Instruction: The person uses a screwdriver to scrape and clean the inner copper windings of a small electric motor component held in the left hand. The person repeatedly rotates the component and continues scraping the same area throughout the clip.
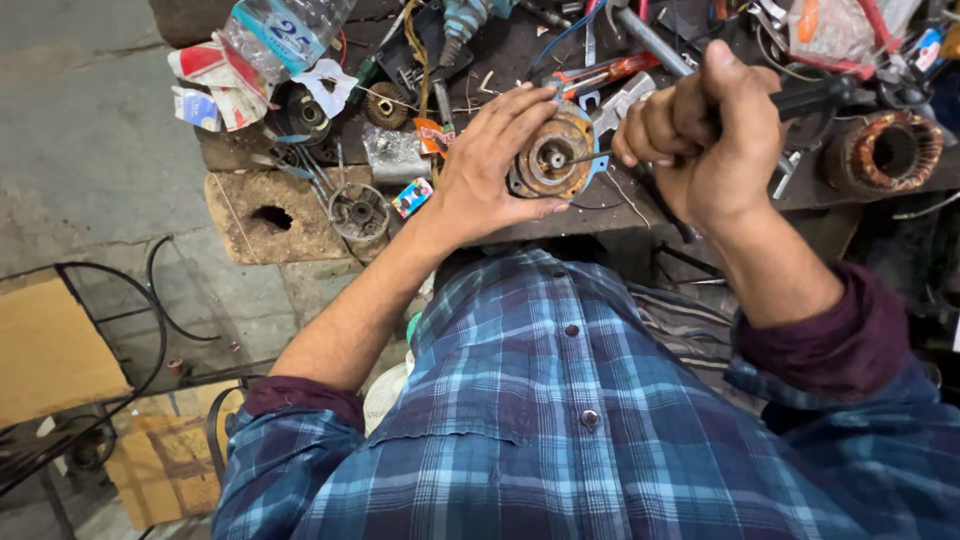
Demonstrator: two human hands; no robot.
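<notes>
my left hand point(490, 165) grasps the round motor part point(548, 155); my right hand point(710, 130) clenches a screwdriver point(800, 98), tip at its hub. i judge the part not yet opened.

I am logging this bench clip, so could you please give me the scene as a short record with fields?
Left hand: left hand grips the round rusty motor part, fingers around its rim.
Right hand: right hand holds a black-handled screwdriver, tip at the part's centre.
Surface: cluttered workbench.
Nearby: copper-wound stator at right; clear plastic bottle at upper left.
</notes>
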